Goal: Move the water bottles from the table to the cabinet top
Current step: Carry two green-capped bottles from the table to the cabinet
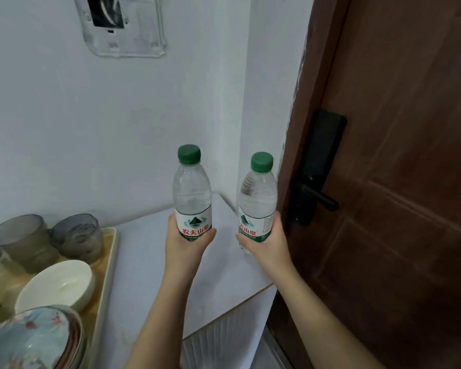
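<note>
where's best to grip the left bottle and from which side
The left bottle: grip round its labelled lower body, from the near side, as the left hand does. It is upright, straight-walled there, and tapers above toward the cap.

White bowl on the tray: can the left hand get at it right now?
Probably not as is. The left hand grips a water bottle, so it is not free. The path looks open: the white bowl sits in the tray to its left, nothing between.
</note>
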A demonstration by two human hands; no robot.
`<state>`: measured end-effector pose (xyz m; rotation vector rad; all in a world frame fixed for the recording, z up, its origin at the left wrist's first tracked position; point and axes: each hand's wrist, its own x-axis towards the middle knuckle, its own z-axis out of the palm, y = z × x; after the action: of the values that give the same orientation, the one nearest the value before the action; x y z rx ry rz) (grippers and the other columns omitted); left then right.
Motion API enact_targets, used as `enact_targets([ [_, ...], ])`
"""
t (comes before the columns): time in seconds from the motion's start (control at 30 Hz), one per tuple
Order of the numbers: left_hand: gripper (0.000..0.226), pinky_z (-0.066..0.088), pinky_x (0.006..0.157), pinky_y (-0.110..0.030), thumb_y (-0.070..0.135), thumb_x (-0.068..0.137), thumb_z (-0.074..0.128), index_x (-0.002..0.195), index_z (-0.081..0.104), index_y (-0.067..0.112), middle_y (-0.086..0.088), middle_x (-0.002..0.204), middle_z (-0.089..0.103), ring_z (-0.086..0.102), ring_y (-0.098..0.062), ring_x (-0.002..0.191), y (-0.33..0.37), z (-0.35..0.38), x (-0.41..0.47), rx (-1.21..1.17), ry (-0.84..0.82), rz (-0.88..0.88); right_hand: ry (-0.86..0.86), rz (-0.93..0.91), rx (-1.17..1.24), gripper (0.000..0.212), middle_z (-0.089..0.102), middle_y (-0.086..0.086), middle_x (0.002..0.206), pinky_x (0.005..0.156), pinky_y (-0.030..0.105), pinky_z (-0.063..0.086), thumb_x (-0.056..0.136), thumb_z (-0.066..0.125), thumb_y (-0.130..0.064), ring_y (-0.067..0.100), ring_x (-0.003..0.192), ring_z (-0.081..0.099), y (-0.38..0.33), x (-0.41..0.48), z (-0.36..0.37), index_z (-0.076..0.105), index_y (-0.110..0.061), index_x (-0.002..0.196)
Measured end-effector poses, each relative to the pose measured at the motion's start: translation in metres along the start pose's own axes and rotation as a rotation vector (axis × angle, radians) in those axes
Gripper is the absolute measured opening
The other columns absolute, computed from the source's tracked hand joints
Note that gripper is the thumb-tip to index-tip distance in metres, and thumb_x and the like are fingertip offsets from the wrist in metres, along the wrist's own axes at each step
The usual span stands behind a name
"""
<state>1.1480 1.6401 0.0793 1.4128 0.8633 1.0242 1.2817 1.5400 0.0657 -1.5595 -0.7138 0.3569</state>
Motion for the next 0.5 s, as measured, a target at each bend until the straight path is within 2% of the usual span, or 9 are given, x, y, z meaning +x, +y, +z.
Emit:
enact_targets([
  [0.1, 0.051, 0.051, 0.071, -0.031, 0.000, 0.070, 0.078, 0.109, 0.050, 0.014, -0.006, 0.097, 0.065, 0.061, -0.017, 0.083, -0.022, 0.001, 0.009, 0.029, 0.022, -0.038, -0.036, 0.069, -0.021, 0.060, 0.064, -0.015, 0.098, 0.069, 0.014, 0.050, 0.069, 0.081, 0.003, -0.010, 0.084, 0.064, 0.022, 0.021, 0.015, 0.047, -0.034, 0.103],
  [0.2, 0.054, 0.053, 0.073, -0.035, 0.013, 0.061, 0.079, 0.107, 0.050, 0.017, -0.005, 0.097, 0.066, 0.064, -0.019, 0.086, -0.042, 0.004, 0.017, 0.063, 0.067, -0.072, -0.079, 0.112, -0.045, 0.061, 0.065, -0.013, 0.097, 0.068, 0.015, 0.051, 0.069, 0.081, 0.001, -0.004, 0.084, 0.064, 0.041, 0.038, 0.028, 0.048, -0.031, 0.107],
  [0.37, 0.049, 0.047, 0.066, -0.025, 0.003, 0.071, 0.078, 0.107, 0.049, 0.018, 0.003, 0.093, 0.065, 0.063, -0.013, 0.083, -0.065, 0.010, 0.026, 0.116, 0.156, -0.099, -0.131, 0.111, -0.114, 0.060, 0.065, -0.012, 0.096, 0.073, 0.026, 0.053, 0.067, 0.083, -0.008, 0.004, 0.087, 0.065, 0.064, 0.059, 0.040, 0.047, -0.023, 0.113],
  [0.43, 0.053, 0.047, 0.068, -0.025, 0.010, 0.067, 0.079, 0.109, 0.049, 0.018, 0.003, 0.095, 0.064, 0.063, -0.013, 0.084, -0.070, 0.012, 0.029, 0.123, 0.159, -0.103, -0.161, 0.112, -0.129, 0.059, 0.064, -0.014, 0.095, 0.069, 0.019, 0.050, 0.068, 0.083, -0.011, 0.003, 0.085, 0.064, 0.068, 0.066, 0.042, 0.046, -0.025, 0.111],
  [0.5, 0.057, 0.047, 0.069, -0.024, 0.019, 0.061, 0.077, 0.111, 0.050, 0.019, 0.003, 0.097, 0.065, 0.063, -0.013, 0.085, -0.074, 0.014, 0.032, 0.127, 0.162, -0.107, -0.186, 0.096, -0.104, 0.060, 0.064, -0.012, 0.096, 0.066, 0.010, 0.047, 0.067, 0.084, -0.006, -0.007, 0.081, 0.063, 0.071, 0.074, 0.045, 0.046, -0.025, 0.110],
])
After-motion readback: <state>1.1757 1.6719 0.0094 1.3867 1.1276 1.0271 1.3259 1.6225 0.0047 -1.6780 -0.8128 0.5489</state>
